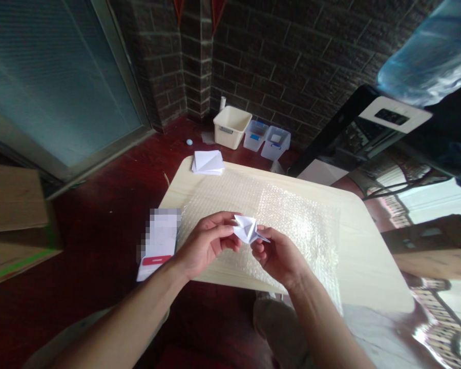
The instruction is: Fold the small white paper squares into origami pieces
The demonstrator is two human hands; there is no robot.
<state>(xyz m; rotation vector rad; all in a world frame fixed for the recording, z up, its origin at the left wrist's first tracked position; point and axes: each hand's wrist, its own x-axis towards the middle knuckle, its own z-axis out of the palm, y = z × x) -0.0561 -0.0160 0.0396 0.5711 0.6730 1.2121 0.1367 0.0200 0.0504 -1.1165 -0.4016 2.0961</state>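
Note:
A small folded white paper figure point(246, 230), with pointed corners like origami, is held up between my two hands above the table. My left hand point(211, 238) pinches its left side between thumb and fingers. On the other side, my right hand point(276, 253) grips near a thin pointed tip that sticks out to the right. Bubble wrap point(292, 225) lies spread flat beneath both hands. At the table's far left corner rests a stack of white paper sheets point(207, 162).
The pale table point(364, 246) has rounded corners. A phone with a blurred screen point(159, 241) is at its left edge. Beyond, a cream basket point(232, 128) and two clear plastic boxes point(274, 143) stand on the floor. Cardboard boxes point(15, 205) sit left; a water dispenser point(392, 113) stands right.

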